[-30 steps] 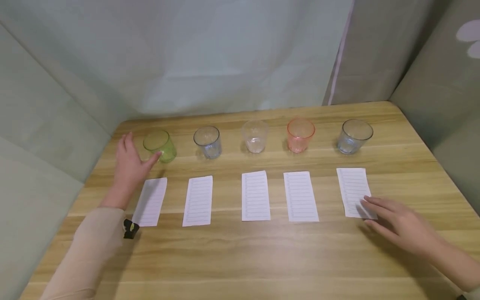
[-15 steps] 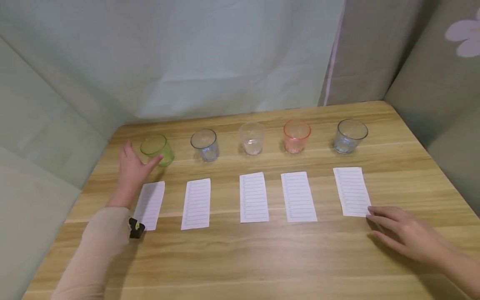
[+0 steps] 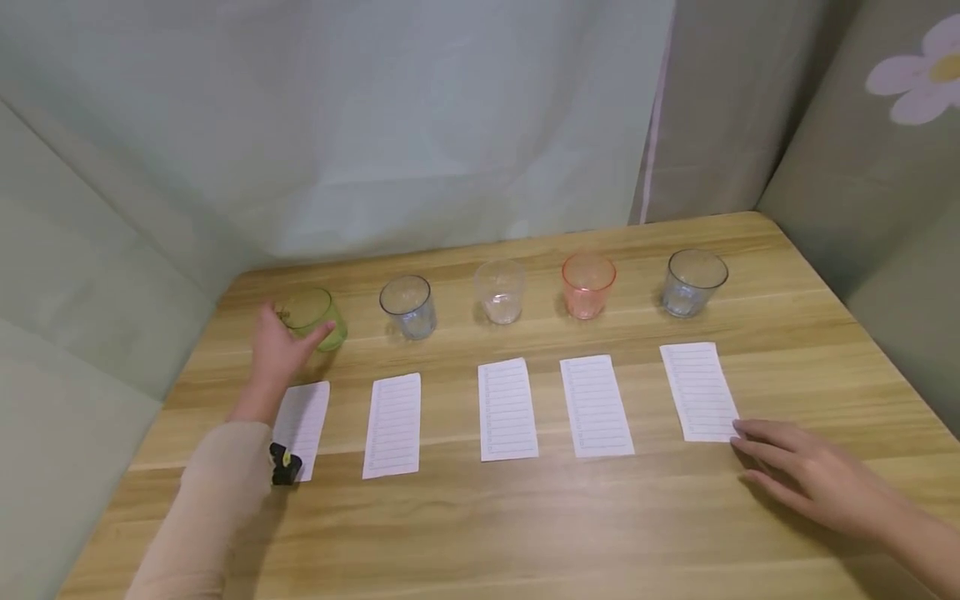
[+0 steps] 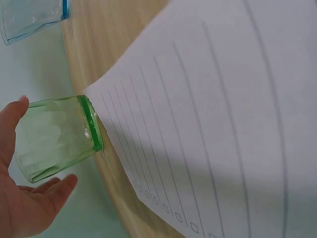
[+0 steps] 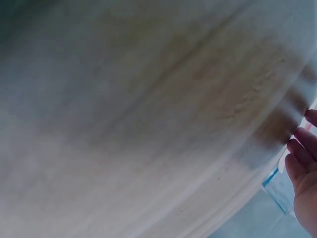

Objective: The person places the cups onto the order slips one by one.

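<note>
A green tumbler (image 3: 313, 315) stands upright at the left end of a row of tumblers. My left hand (image 3: 279, 348) holds its side, with the thumb along the near face and the fingers around the left and far side, partly hidden. In the left wrist view the green tumbler (image 4: 57, 136) lies between thumb and fingers, which sit close at its walls. My right hand (image 3: 813, 471) rests low over the table with relaxed fingers, fingertips at the lower right corner of the rightmost lined paper slip (image 3: 699, 392). It holds nothing.
Rightward stand a bluish tumbler (image 3: 409, 307), a colourless tumbler (image 3: 501, 292), a red tumbler (image 3: 588, 286) and another bluish tumbler (image 3: 693, 282). Lined slips lie before them, including the leftmost slip (image 3: 303, 421) under my left forearm. Curtains (image 3: 465, 125) hang behind the wooden table (image 3: 480, 533).
My left hand has closed in on the green tumbler, its fingers going from beside it to around it. My right hand has slid back off the slip to its corner. The head view has tilted upward.
</note>
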`<act>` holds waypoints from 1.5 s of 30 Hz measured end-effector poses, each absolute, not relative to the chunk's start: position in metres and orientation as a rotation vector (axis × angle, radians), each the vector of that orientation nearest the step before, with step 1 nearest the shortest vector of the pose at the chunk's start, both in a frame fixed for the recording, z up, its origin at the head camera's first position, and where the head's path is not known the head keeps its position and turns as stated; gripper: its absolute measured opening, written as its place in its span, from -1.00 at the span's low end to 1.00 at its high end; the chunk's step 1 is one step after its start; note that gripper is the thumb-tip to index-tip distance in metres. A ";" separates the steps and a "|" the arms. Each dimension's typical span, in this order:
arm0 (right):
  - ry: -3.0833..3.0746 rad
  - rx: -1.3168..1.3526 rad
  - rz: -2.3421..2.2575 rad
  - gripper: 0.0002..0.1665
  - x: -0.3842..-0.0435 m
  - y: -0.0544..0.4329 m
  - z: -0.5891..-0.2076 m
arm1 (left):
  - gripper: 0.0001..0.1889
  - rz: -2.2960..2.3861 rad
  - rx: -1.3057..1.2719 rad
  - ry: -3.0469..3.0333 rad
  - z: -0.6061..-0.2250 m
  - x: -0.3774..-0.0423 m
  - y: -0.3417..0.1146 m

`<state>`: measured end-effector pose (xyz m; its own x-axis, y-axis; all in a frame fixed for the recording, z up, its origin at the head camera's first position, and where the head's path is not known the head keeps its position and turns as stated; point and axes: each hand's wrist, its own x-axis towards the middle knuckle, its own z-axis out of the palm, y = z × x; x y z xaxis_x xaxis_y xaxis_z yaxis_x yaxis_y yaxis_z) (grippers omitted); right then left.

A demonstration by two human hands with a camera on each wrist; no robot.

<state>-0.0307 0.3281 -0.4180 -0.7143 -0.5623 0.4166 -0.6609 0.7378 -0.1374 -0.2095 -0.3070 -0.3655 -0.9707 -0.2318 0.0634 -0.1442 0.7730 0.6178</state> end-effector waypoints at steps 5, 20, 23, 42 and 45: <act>-2.589 0.956 0.415 -0.47 -0.030 0.329 -0.418 | -0.01 -0.997 0.261 -2.839 -0.368 -0.210 -0.303; -2.593 0.992 0.434 -0.50 -0.032 0.327 -0.417 | -0.03 -1.172 0.303 -2.808 -0.363 -0.209 -0.302; -2.598 0.987 0.432 -0.50 -0.032 0.327 -0.417 | -0.02 -1.200 0.322 -2.794 -0.362 -0.207 -0.303; -2.576 1.027 0.431 -0.50 -0.037 0.326 -0.413 | -0.13 -1.252 0.406 -2.523 -0.317 -0.192 -0.290; -2.575 1.036 0.431 -0.50 -0.038 0.326 -0.413 | -0.13 -1.254 0.412 -2.480 -0.308 -0.190 -0.285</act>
